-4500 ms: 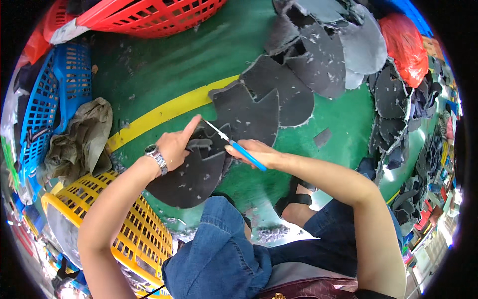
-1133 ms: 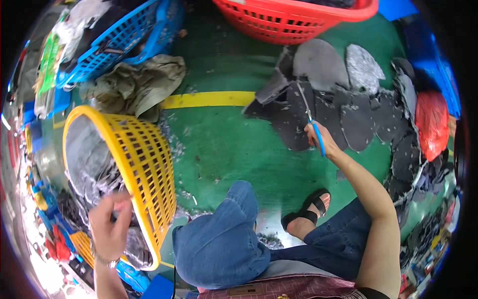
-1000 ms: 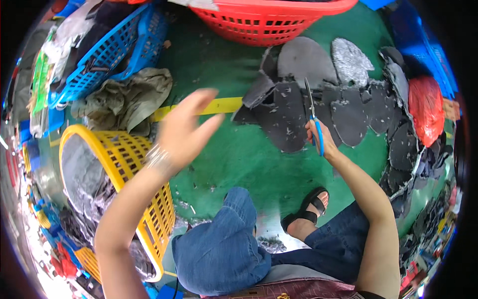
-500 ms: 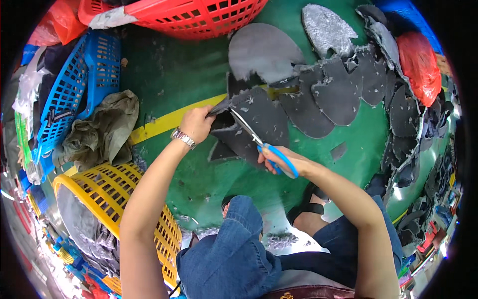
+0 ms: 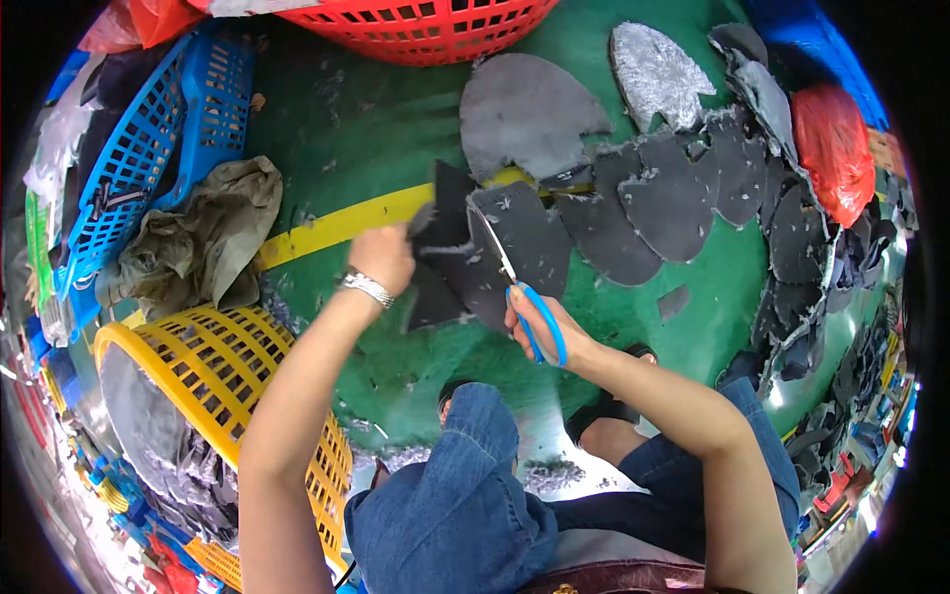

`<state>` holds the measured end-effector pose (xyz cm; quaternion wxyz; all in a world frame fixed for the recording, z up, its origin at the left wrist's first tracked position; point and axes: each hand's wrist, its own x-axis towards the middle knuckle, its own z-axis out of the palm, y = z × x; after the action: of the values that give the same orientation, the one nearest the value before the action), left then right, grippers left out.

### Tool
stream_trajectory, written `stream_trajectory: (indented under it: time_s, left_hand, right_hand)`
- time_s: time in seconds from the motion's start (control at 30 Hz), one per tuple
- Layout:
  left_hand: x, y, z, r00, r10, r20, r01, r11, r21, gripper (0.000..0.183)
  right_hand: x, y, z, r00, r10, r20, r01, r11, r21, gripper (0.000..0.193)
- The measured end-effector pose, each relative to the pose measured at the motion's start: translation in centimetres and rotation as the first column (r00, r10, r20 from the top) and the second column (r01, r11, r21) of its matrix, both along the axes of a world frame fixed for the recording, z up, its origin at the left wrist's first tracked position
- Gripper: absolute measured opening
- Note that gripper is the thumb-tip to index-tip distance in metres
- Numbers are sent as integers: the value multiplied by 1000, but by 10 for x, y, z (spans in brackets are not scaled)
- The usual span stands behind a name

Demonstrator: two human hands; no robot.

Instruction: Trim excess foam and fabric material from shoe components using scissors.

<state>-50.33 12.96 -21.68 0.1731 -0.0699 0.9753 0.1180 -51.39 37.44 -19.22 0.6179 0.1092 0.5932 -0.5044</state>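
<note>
My right hand (image 5: 544,332) is closed on scissors (image 5: 503,259) with blue handles. Their blades point up and left over a dark grey sheet piece (image 5: 524,233) on the floor. My left hand (image 5: 384,255) is smeared by motion, its fingers drawn together at a small blurred dark grey scrap (image 5: 423,218). Beside that hand lie more dark, angular pieces (image 5: 440,297). A large rounded grey piece (image 5: 529,114) rests farther off, and several overlapping dark pieces (image 5: 673,198) with ragged edges spread to its right.
A yellow basket (image 5: 198,361) holding grey material stands at my left, below a crumpled olive cloth (image 5: 223,223) and a blue basket (image 5: 213,109). A red basket (image 5: 426,30) is at the far side. Right of the pieces sits a red plastic bag (image 5: 831,148). A yellow line (image 5: 346,223) crosses the green floor.
My left hand has moved left and slightly nearer, away from the scissors, with a scrap at its fingers. My right hand and the scissors have shifted slightly left and nearer. The view has shifted slightly.
</note>
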Motion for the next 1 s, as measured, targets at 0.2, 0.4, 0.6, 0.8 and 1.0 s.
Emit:
stream_trajectory:
  time_s: [0.2,0.4,0.6,0.8,1.0]
  left_hand:
    - [-36,-37,61,756,-216,617,475,830,-292,17]
    - [-68,28,44,683,-692,233,675,720,161,16]
    - [-116,50,-33,807,-590,26,568,786,245,29]
    - [-99,55,-28,769,-554,319,509,833,219,18]
    - [-60,25,-25,856,-515,56,476,824,308,21]
  right_hand:
    - [-18,55,-29,955,22,-295,28,986,165,62]
    - [-51,65,-50,987,67,-149,-39,983,181,71]
    - [-58,40,-62,956,80,-281,-30,984,178,70]
    - [-47,40,-59,863,310,-399,-167,920,354,71]
    - [-31,30,-42,653,509,-560,-230,838,494,57]
